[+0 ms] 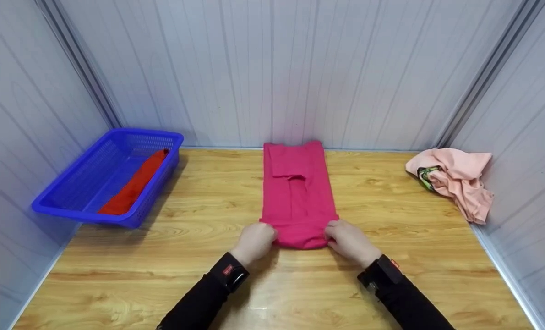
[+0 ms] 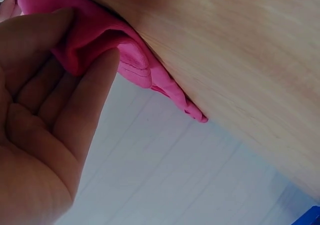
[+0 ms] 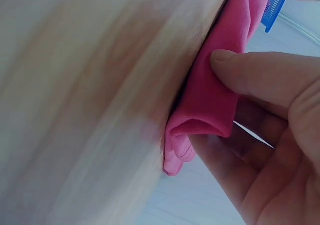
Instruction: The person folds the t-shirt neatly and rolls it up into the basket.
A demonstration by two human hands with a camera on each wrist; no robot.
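Observation:
A bright pink garment point(image 1: 279, 197), folded into a long narrow strip, lies on the table from the back wall toward me. Its near end is turned up into a thick fold. At the left corner of that fold my left hand point(image 1: 255, 240) pinches the cloth; in the left wrist view the thumb and fingers point(image 2: 95, 95) close round the pink edge. My right hand point(image 1: 351, 240) grips the opposite corner, thumb on top and fingers point(image 3: 220, 165) under the layer in the right wrist view. A loose flap and a small opening show midway along the garment.
On the left stands a blue plastic basket point(image 1: 155, 133) with a folded red cloth point(image 1: 137, 185) inside. A crumpled light pink garment point(image 1: 455, 172) with a green print lies at the right, against the side wall. Pale panel walls point(image 1: 236, 68) enclose the wooden table point(image 1: 208, 192).

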